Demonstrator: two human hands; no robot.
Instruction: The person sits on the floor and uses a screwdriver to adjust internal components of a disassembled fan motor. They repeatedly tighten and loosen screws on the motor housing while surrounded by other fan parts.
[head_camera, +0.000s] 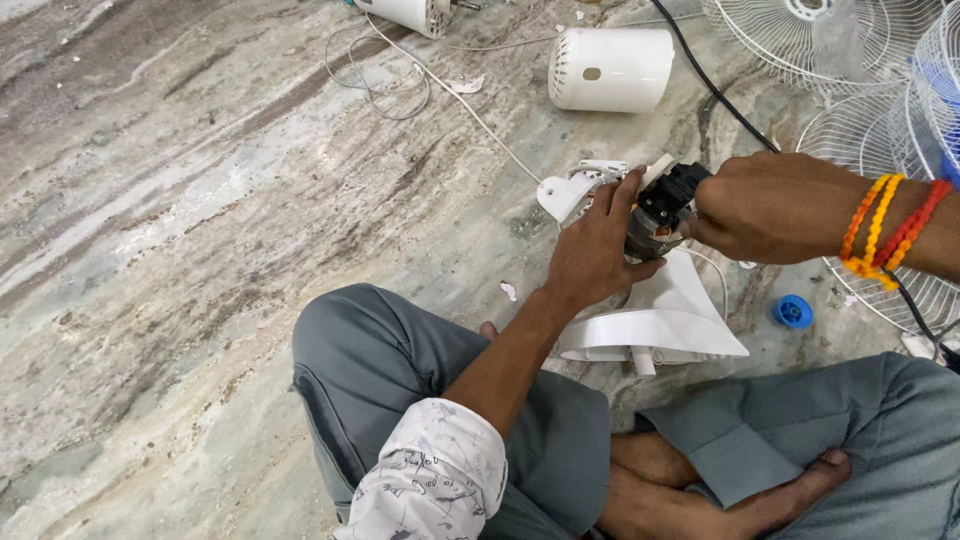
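I sit cross-legged on a marble floor with a fan's motor assembly (657, 212) in front of my knees. My left hand (596, 248) wraps around the left side of the motor, which sits in a white plastic housing (672, 318). My right hand (770, 207) grips the black top part of the same motor from the right. Orange and red thread bands circle my right wrist. A white bracket (572, 189) sticks out behind my left hand.
A white cylindrical motor cover (612, 68) lies further back, with another white part (412, 13) at the top edge. White wire fan guards (872, 60) lie at the upper right. A black cable (722, 95), thin white wires (392, 80) and a blue cap (793, 311) rest on the floor.
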